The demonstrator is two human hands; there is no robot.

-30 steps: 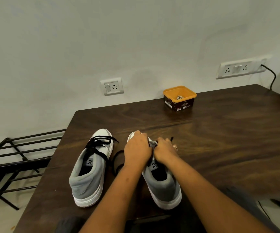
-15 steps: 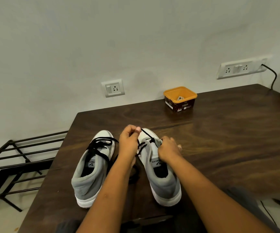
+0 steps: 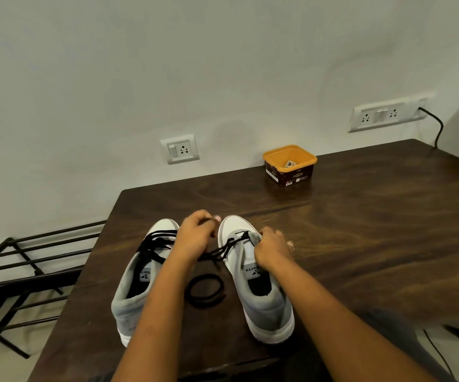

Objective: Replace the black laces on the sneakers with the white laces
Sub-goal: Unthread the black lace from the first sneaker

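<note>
Two grey-and-white sneakers stand side by side on the dark wooden table [image 3: 360, 244], toes away from me. The left sneaker [image 3: 140, 285] keeps its black lace threaded. On the right sneaker [image 3: 253, 282] the black lace [image 3: 223, 250] is loosened and runs off to the left, its slack coiled on the table between the shoes. My left hand [image 3: 195, 238] hovers between the two toes and pinches that lace. My right hand [image 3: 271, 250] grips the right sneaker's tongue and upper. An orange tub [image 3: 289, 164] at the back holds something white, too small to identify.
Wall sockets sit behind the table, one [image 3: 180, 148] at centre and a strip [image 3: 382, 115] at right with a black cable plugged in. A black metal rack [image 3: 24, 271] stands left of the table. The table's left edge lies close to the left sneaker.
My left hand has lifted off the right sneaker and drawn the black lace out to the left. More lace slack now lies coiled between the shoes. My right hand stays on the shoe.
</note>
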